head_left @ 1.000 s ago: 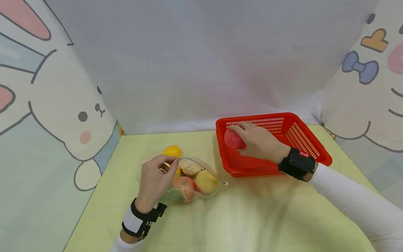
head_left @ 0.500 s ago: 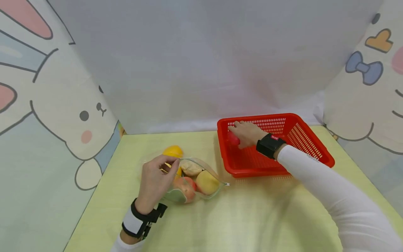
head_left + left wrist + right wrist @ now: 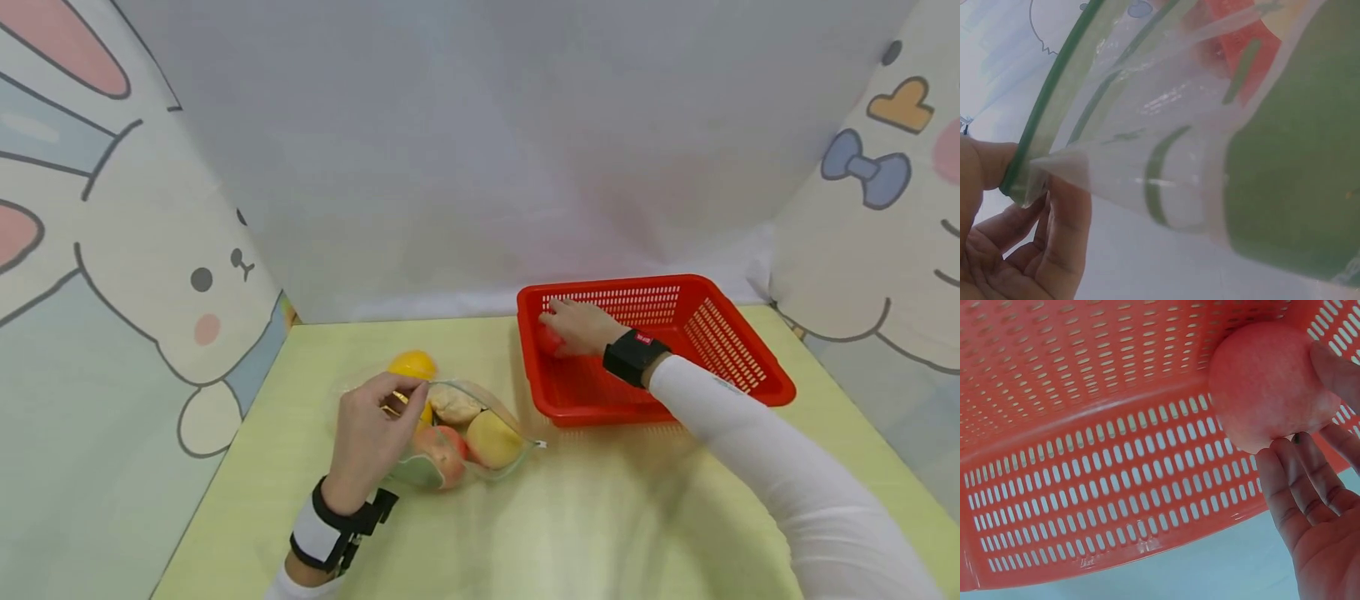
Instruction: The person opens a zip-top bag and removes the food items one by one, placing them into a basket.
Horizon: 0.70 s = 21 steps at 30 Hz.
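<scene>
In the head view my left hand (image 3: 375, 437) pinches the upper edge of a clear zip bag (image 3: 420, 477) lying on the table. Its green-striped rim (image 3: 1044, 106) sits between thumb and fingers in the left wrist view. Inside the bag are a reddish apple-like fruit (image 3: 442, 454), a yellow round fruit (image 3: 493, 440), a pale beige lumpy item (image 3: 453, 403) and orange-yellow fruit (image 3: 412, 363). My right hand (image 3: 585, 327) reaches into the red basket (image 3: 720, 392) and holds a pinkish-red apple (image 3: 1272, 384) at its left end, thumb and fingertips against the fruit.
The basket has slotted walls and stands at the back right of the pale yellow table (image 3: 585, 517). A white wall (image 3: 487, 167) rises behind it, with cartoon-printed panels (image 3: 150, 275) at both sides.
My right hand has moved down and slightly left with the apple, deeper into the basket's left end. The left hand keeps its pinch on the bag and has barely moved.
</scene>
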### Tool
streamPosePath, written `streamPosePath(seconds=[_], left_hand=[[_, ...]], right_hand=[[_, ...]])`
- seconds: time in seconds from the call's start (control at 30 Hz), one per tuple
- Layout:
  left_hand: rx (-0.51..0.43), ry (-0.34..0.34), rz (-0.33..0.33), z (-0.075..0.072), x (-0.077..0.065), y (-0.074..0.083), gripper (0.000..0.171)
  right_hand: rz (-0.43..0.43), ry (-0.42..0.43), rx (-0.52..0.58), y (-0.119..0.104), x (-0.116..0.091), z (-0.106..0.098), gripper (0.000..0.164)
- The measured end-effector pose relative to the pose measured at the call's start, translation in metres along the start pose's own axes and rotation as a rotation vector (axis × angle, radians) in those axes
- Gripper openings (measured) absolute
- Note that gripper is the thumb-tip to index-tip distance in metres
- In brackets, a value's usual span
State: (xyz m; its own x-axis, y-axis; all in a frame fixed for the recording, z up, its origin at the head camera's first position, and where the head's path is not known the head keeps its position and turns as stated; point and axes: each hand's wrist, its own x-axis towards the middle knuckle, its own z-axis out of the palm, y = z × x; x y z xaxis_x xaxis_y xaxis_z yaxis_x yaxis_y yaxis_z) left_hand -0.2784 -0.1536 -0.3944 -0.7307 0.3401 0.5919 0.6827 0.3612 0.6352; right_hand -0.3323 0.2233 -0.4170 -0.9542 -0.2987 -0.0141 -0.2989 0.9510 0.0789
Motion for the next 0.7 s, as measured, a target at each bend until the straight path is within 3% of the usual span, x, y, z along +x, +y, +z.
streamPosePath(seconds=[0.17,0.33,0.4,0.6,0.7], left_hand=[[-0.004,0.002,0.0,0.0,0.0,0.0,0.003],[-0.005,0.012,0.005,0.001,0.001,0.001,0.003],[-0.004,0.013,0.005,0.001,0.001,0.002,0.002],[-0.012,0.005,-0.005,0.0,0.001,0.001,0.004],[-0.01,0.006,-0.007,0.0,0.0,0.001,0.004]], right_hand=[[0.004,0.068,0.006,-0.012,-0.008,-0.013,0.036],[-0.056,0.196,-0.011,-0.048,-0.026,-0.042,0.038],[-0.095,0.268,-0.014,-0.067,-0.036,-0.052,0.037],[-0.239,0.588,-0.019,-0.125,-0.065,-0.064,0.032],[-0.31,0.658,-0.052,-0.152,-0.073,-0.061,0.031]])
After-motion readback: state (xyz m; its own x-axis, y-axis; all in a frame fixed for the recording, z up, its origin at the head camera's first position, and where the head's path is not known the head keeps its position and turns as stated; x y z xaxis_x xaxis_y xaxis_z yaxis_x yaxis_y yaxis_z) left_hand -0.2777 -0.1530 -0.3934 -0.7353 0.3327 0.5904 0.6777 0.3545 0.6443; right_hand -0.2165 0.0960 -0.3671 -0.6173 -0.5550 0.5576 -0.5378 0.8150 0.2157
